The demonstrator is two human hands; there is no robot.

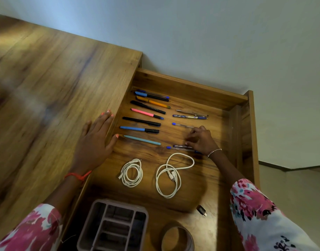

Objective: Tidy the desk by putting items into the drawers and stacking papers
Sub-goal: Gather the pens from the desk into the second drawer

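Note:
An open wooden drawer [190, 86] holds a left column of several pens [146, 113] laid in parallel and a right column of clear blue-capped pens [190, 116]. My right hand [200, 138] is inside the drawer, its fingertips pinching clear blue pens [180, 147] that lie on the drawer floor. My left hand [97, 134] rests flat and open on the desk top [56, 78], fingers over the drawer's left edge. Two coiled white cables [132, 173] [171, 176] lie nearer to me.
A grey compartment organiser [114, 225] stands at the drawer's near end, with a roll of tape [179, 236] to its right and a small black adapter [201, 210] beyond that. A pale wall lies behind the desk. Floral sleeves cover both forearms.

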